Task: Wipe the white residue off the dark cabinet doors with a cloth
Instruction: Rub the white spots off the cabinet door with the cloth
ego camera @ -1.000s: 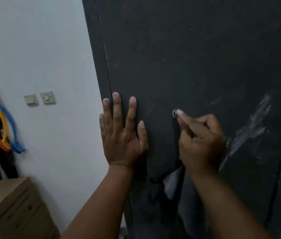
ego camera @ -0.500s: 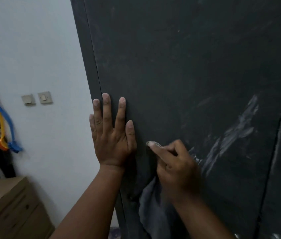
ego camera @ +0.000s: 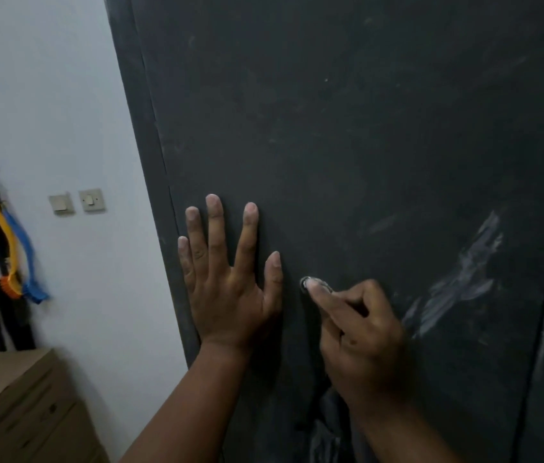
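With the left hand spread flat on the cabinet door, the right hand grips the cloth, fingertip rubbing a spot; next likely the white residue just rightward

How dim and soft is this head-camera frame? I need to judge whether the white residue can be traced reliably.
Head view: dim and flat, no glare. The dark cabinet door loses detail, yet the white residue stands out clearly. The right hand and the cloth below it look soft and shadowed; the left hand is sharper. Wide-angle lens tilts the door's edges.
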A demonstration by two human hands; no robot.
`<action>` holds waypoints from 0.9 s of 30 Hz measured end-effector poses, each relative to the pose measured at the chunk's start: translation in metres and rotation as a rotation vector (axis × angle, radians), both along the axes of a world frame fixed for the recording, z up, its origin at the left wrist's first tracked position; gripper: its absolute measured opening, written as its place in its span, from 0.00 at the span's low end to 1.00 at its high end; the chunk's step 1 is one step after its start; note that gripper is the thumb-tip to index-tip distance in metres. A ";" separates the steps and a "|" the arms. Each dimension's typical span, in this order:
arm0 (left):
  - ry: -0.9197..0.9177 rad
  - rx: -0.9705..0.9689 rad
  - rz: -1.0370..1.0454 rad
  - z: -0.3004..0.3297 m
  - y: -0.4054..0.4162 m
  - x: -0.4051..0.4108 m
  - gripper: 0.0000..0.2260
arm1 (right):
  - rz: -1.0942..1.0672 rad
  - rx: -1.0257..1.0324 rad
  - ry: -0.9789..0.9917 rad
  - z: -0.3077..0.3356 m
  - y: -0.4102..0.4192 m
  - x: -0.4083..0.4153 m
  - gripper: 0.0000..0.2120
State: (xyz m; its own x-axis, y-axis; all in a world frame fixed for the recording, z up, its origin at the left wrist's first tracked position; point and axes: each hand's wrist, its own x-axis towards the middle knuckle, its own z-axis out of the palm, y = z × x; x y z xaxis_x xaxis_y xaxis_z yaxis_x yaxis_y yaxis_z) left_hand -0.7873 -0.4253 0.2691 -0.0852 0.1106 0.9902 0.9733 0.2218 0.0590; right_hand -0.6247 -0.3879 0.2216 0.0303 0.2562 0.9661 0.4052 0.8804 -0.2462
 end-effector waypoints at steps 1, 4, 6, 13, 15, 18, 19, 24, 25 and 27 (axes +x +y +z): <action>0.005 0.004 0.000 -0.002 0.000 -0.001 0.29 | -0.005 -0.017 0.010 -0.002 0.001 0.006 0.11; 0.009 0.008 -0.002 -0.002 0.000 -0.002 0.29 | -0.033 -0.034 0.095 0.014 0.007 0.025 0.10; -0.006 0.006 -0.005 -0.002 0.000 0.000 0.29 | -0.049 -0.028 0.143 0.033 0.015 0.033 0.08; -0.080 0.001 -0.043 -0.002 -0.001 0.016 0.29 | -0.052 -0.005 0.101 0.024 0.007 0.016 0.09; -0.085 -0.010 -0.064 -0.003 -0.002 0.021 0.29 | -0.019 -0.054 0.031 0.003 0.005 0.023 0.13; -0.059 -0.024 -0.089 -0.001 -0.004 0.025 0.28 | -0.038 -0.114 0.060 -0.002 0.011 0.044 0.14; -0.041 -0.029 -0.090 0.002 -0.004 0.025 0.27 | -0.051 -0.121 0.100 0.005 0.014 0.050 0.14; -0.009 -0.042 -0.079 0.018 0.001 0.030 0.25 | -0.074 -0.070 0.236 0.059 0.024 0.048 0.06; -0.021 -0.041 -0.079 0.018 0.003 0.032 0.26 | -0.068 -0.053 0.230 0.062 0.024 0.042 0.07; -0.034 -0.033 -0.055 0.015 0.008 0.036 0.27 | -0.033 -0.010 0.153 0.051 0.020 0.033 0.09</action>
State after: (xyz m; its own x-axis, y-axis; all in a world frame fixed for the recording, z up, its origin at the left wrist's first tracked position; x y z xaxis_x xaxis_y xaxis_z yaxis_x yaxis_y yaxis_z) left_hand -0.7510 -0.4173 0.2845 -0.1121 0.1481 0.9826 0.9815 0.1709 0.0862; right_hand -0.5920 -0.3678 0.2730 0.1853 0.2623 0.9471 0.3907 0.8646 -0.3159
